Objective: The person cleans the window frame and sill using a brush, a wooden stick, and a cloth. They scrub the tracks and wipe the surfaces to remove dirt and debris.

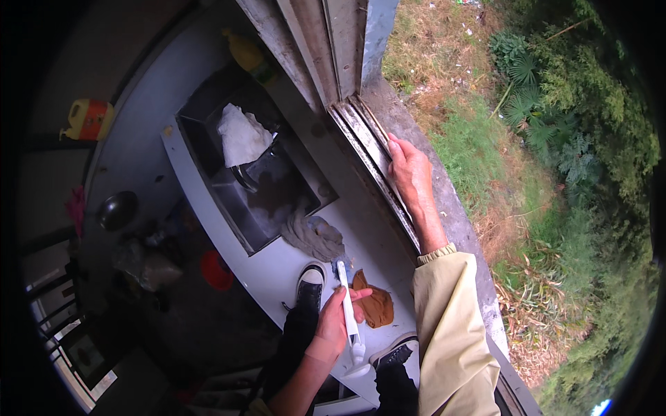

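My left hand (333,320) is closed round the handle of a white plastic cleaning tool (351,320). Its flared end points back towards me, and its narrow end lies over a bluish cloth or scrubber. My right hand (411,166) is at the outer side of the metal window track (369,140), thumb and fingers pinched on a thin brown strip (375,120). Whether that strip is a loose stick or part of the rail I cannot tell. Beside my left fingers lies a brown cloth (379,301). A grey rag (315,236) is bunched by the sink corner.
My shoes (310,283) stand on the pale countertop (270,268). A dark sink (229,200) holds a white cloth (240,135) near the tap. Outside the window, a concrete ledge (458,208) borders a drop to vegetation. Yellow jugs (88,119) stand farther off; the floor is dark.
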### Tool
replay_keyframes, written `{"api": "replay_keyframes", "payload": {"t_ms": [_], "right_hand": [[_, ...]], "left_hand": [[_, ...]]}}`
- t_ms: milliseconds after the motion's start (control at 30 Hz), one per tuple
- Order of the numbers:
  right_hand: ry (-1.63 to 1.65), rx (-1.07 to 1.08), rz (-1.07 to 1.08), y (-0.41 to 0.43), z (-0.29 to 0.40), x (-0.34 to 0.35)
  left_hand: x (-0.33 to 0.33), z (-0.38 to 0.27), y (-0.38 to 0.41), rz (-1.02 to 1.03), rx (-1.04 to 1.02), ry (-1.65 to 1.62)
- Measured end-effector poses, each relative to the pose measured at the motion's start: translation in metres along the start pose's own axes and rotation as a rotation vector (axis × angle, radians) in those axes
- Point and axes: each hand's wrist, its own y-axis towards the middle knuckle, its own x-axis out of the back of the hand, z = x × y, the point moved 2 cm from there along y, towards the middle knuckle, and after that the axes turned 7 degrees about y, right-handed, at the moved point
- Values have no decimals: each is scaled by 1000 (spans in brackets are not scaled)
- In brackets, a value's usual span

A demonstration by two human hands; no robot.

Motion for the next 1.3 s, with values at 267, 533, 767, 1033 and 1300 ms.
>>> {"api": "replay_keyframes", "payload": {"t_ms": [267, 533, 767, 1033, 1300], "right_hand": [[-141, -53, -7, -9, -1, 30], [-474, 258, -74, -17, 8, 24], [171, -92, -159, -40, 17, 62], [381, -568, 242, -245, -10, 56], [387, -595, 365, -276, -41, 53]], "left_hand": [[-5, 3, 0, 13, 9, 5], [4, 7, 1, 26, -19, 11], [5, -1, -1, -29, -73, 62], [-1, 16, 7, 26, -125, 90], [-20, 31, 2, 105, -83, 305]]}}
